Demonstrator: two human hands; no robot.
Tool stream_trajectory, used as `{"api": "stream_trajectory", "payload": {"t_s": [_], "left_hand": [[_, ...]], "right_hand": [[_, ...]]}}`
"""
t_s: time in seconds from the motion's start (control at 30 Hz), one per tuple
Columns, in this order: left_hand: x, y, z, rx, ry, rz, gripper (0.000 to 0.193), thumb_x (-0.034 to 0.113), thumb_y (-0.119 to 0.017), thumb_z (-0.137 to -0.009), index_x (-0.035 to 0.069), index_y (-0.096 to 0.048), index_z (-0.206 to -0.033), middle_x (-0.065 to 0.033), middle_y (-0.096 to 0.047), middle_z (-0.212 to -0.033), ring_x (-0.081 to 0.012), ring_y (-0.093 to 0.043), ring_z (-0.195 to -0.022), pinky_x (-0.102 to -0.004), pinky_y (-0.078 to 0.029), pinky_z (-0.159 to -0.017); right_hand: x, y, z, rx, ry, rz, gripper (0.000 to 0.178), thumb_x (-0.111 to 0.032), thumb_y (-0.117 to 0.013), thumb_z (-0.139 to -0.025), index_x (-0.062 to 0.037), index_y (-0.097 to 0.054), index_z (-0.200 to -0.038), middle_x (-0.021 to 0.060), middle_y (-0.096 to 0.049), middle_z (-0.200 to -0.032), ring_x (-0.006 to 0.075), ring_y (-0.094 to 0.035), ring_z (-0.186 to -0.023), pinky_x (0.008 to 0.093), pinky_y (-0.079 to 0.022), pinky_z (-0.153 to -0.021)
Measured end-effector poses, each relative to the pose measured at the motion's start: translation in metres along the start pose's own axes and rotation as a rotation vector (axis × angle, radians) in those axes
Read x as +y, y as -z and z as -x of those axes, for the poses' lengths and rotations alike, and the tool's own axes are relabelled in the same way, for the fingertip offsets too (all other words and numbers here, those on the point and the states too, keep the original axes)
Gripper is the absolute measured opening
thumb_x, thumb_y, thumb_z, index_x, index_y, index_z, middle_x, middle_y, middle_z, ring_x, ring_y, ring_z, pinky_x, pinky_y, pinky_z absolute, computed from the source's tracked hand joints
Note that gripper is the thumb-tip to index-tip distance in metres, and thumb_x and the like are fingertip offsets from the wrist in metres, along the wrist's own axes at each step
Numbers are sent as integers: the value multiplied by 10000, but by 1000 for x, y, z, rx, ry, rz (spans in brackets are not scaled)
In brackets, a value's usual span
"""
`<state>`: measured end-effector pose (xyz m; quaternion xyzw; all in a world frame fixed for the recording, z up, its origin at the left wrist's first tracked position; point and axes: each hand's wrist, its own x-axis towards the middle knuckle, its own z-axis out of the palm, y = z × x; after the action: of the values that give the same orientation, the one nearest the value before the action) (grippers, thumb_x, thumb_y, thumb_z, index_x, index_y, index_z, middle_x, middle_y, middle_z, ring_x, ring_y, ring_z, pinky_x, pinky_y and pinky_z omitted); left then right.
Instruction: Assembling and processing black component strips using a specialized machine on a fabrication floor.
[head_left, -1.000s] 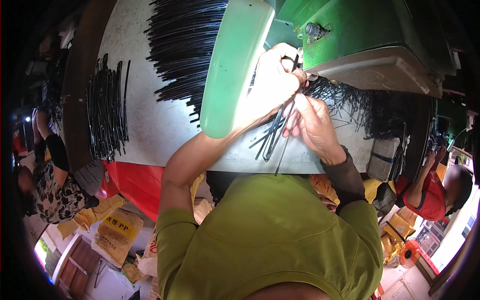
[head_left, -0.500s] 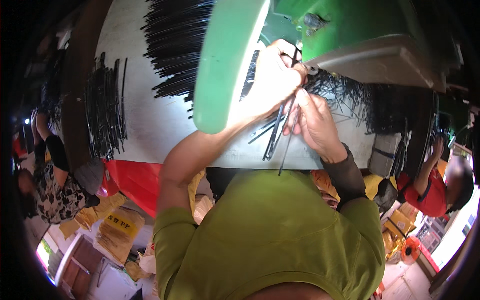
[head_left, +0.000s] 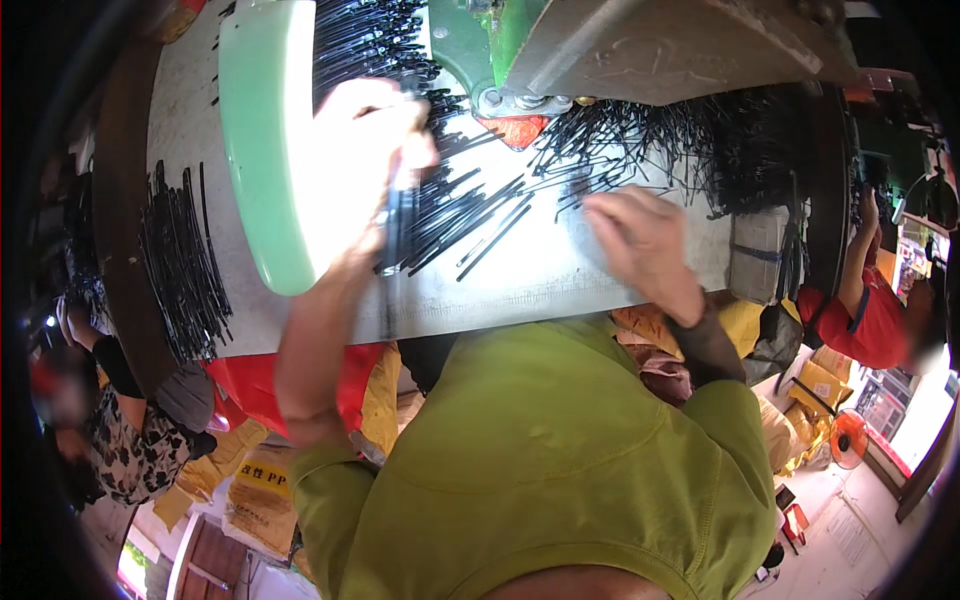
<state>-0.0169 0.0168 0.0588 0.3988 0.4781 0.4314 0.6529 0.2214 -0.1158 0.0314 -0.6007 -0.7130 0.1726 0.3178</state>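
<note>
My left hand [head_left: 375,145], overlit and smeared by motion, is beside the pale green lamp shade [head_left: 250,150]. It is closed on a few thin black rods [head_left: 398,225], which hang down from it as a blur. Below and right of it, loose black rods [head_left: 445,225] lie slanted on the metal table [head_left: 480,307]. My right hand [head_left: 645,245] hovers over the table's right half with fingers curled in. Whether anything is between its fingertips is too blurred to make out. A heap of short dark pieces [head_left: 640,140] lies beyond it.
A green machine [head_left: 455,45] with a grey metal cover [head_left: 670,50] stands at the far side, an orange-red piece [head_left: 518,131] beneath it. More rods form a bundle [head_left: 180,260] at left. A grey box [head_left: 758,255] is at right. Co-workers sit on both sides.
My hands, together on the rods before, are now apart. The left has moved left with rods; the right has shifted slightly right and down. The view has turned, showing more of the table.
</note>
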Motion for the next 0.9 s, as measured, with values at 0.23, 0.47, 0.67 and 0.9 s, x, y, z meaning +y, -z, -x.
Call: {"api": "stream_trajectory", "payload": {"t_s": [0.23, 0.47, 0.67, 0.9], "left_hand": [[18, 154, 21, 523, -718, -1823, 250, 101, -631, -840, 4, -584, -1066, -111, -632, -877, -221, -600, -765, -319, -488, -699], [-49, 8, 83, -232, -629, -909, 104, 19, -698, -754, 35, -629, -830, -95, -616, -732, -261, -566, -660, -355, -446, -625], [-94, -19, 79, -57, -793, -1240, 142, 82, -710, -705, 94, -602, -796, -23, -496, -706, -213, -488, -664, -345, -352, -617], [-100, -14, 81, -92, -775, -1218, 225, 108, -739, -674, 90, -590, -843, -42, -524, -796, -224, -500, -741, -361, -348, -668]], "right_hand": [[24, 51, 4, -431, 201, 541, 106, -15, -550, -705, -51, -483, -778, 89, -471, -765, 252, -570, -748, 351, -485, -609], [22, 21, -7, -402, 204, 459, 129, -21, -577, -722, -46, -483, -806, 86, -481, -755, 243, -566, -669, 356, -472, -559], [-1, -12, -10, -151, -180, -218, 160, 58, -597, -758, -26, -528, -876, 10, -541, -632, 68, -493, -484, 223, -392, -470], [2, -29, -17, -29, -417, -680, 68, -9, -550, -903, 8, -590, -954, -62, -515, -643, -9, -402, -541, 169, -318, -477]]}}
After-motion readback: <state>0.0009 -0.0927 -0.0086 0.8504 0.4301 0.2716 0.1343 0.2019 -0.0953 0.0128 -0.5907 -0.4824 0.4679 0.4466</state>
